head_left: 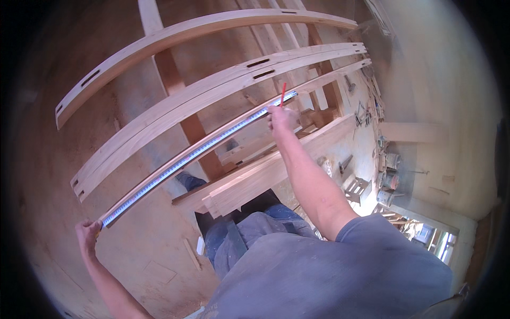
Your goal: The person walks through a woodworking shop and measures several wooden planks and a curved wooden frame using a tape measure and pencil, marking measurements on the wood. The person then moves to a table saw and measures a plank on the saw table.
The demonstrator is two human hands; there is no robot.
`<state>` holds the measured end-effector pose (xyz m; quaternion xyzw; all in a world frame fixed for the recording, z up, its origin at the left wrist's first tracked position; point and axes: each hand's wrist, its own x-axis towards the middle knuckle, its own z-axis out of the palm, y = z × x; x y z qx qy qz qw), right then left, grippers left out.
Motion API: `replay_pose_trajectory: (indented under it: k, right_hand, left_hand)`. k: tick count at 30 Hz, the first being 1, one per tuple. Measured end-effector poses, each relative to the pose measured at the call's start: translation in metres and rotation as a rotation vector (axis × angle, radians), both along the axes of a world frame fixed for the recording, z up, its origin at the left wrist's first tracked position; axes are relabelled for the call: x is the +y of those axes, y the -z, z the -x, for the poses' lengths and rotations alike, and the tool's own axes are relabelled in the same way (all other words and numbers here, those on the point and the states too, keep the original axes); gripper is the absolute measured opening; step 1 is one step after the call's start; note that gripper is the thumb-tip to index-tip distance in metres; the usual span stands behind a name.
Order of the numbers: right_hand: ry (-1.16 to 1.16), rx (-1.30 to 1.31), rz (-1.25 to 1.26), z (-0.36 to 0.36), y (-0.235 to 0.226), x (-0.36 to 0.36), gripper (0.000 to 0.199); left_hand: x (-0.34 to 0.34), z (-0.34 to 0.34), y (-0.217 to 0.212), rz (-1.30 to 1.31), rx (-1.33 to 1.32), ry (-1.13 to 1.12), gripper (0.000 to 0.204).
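A tape measure's long pale blade (186, 164) is stretched along a narrow wooden rail (234, 123), running from lower left to upper right. My left hand (87, 234) is closed at the blade's near left end, round what looks like the tape's case, mostly hidden by the fingers. Toward the far end, my right hand (280, 118) grips a red pencil (283, 94) that points up past the fingers. That hand rests at the blade and the rail's edge; whether it also pinches the blade I cannot tell.
Beyond the rail lie two mortised timbers (212, 87) side by side, then another mortised beam (202, 33). Crosspieces (199, 138) support them. Nearer me is a thick plank (249, 183). Tools (364, 116) and buckets (392, 160) stand on the floor at right.
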<state>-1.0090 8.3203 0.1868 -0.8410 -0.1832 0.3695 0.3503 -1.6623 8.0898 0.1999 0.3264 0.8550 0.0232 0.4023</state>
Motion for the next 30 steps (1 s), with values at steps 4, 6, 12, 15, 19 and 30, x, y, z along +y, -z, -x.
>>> replay_pose_trajectory:
  k: [4,6,12,15,19,30]
  right_hand:
    - [0.025,0.051,-0.054,-0.006,0.008,-0.005,0.016]
    - [0.030,0.066,-0.050,-0.008,0.017,-0.005,0.018]
    - [0.016,-0.015,-0.034,-0.007,0.019,-0.007,0.020]
    - [0.036,0.064,-0.011,-0.005,0.009,-0.004,0.021]
    - [0.046,0.143,0.003,-0.008,-0.002,-0.003,0.020]
    - [0.130,0.333,-0.131,-0.175,-0.038,-0.012,0.022]
  left_hand:
    - [-0.011,0.013,0.012,-0.070,0.023,-0.011,0.021]
    - [-0.023,0.024,0.020,-0.106,0.048,-0.028,0.021]
    - [-0.018,0.006,0.004,-0.139,0.271,0.054,0.028]
    - [-0.022,0.001,0.000,-0.161,0.333,0.095,0.033]
    - [-0.021,-0.013,-0.019,-0.147,0.471,0.158,0.037]
    - [-0.001,-0.148,-0.090,-0.300,0.323,-0.001,0.036]
